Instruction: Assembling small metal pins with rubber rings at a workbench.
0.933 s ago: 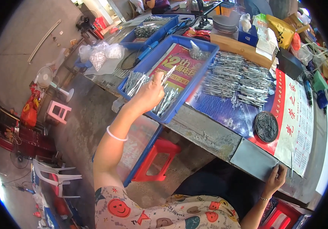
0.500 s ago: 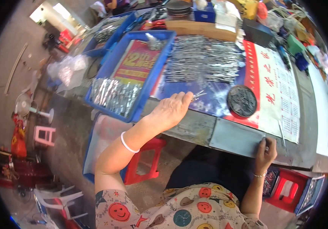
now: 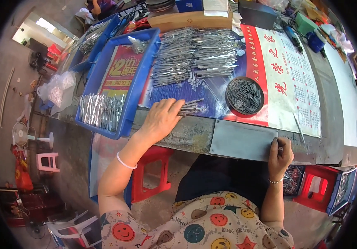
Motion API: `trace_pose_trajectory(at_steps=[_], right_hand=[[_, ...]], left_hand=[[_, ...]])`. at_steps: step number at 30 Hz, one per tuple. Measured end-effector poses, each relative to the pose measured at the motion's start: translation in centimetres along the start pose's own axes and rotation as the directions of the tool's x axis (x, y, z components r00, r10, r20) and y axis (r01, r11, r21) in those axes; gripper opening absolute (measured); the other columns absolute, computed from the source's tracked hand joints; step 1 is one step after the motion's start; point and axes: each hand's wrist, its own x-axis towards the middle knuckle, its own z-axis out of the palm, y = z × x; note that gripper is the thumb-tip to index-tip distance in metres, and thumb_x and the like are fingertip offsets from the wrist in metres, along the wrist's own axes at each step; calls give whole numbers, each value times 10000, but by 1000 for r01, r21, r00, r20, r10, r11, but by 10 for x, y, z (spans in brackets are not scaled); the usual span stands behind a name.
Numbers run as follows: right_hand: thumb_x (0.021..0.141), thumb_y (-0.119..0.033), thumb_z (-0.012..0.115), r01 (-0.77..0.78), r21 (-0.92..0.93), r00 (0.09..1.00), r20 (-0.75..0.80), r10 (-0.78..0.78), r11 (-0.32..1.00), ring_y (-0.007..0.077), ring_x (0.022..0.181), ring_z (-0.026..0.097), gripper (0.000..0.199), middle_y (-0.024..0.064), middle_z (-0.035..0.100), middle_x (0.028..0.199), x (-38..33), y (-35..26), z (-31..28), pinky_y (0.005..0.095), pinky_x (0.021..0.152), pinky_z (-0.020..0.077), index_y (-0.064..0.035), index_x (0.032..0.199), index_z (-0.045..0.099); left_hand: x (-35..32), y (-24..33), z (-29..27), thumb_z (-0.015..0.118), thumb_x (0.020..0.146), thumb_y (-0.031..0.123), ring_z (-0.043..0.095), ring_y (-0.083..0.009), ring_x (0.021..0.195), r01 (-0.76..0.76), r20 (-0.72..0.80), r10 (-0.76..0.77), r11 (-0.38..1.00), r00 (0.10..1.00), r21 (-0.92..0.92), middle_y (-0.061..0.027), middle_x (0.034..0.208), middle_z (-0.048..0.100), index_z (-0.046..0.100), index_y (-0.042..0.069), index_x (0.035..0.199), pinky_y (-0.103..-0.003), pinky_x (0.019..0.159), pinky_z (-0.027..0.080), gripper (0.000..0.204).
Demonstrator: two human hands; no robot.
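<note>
My left hand [image 3: 162, 118] lies palm down on the bench, its fingers on a few thin silver metal parts [image 3: 191, 107] near the front edge. Behind them spreads a big heap of the same silver parts [image 3: 195, 54] on a blue printed sheet. A round dark dish [image 3: 244, 95] full of small pins sits to the right of my left hand. My right hand [image 3: 280, 155] is closed at the front edge of a grey metal plate [image 3: 240, 141], pinching something small that I cannot make out.
A blue plastic tray [image 3: 139, 79] left of my hand holds clear bags of silver parts [image 3: 101, 110]. A red-and-white calendar sheet [image 3: 290, 79] covers the right side. Red stools [image 3: 151, 178] stand under the bench; a cardboard box [image 3: 186, 18] lies at the back.
My left hand has come back from over the blue tray to the right and down onto the bench by the loose parts. My right hand stays at the bench's front edge.
</note>
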Motion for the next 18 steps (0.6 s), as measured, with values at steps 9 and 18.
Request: trace_pose_trajectory(at_steps=[9, 18], right_hand=[[830, 3, 613, 58, -17, 998, -8, -58, 998, 138, 517, 433, 49, 58, 511, 660, 2, -3, 1, 260, 497, 352, -17, 826, 567], [827, 8, 612, 24, -17, 1000, -4, -24, 1000, 162, 533, 457, 55, 74, 511, 668, 0, -1, 2, 267, 518, 379, -13, 820, 562]], left_hand=[[8, -16, 2, 610, 862, 145, 557, -331, 963, 146, -11, -162, 915, 987, -377, -151, 1007, 582, 547, 22, 1129, -405, 817, 442, 300], [29, -25, 11, 611, 856, 138, 573, -322, 899, 220, 122, -187, 898, 975, -381, -124, 903, 610, 629, 31, 951, -402, 796, 460, 144]])
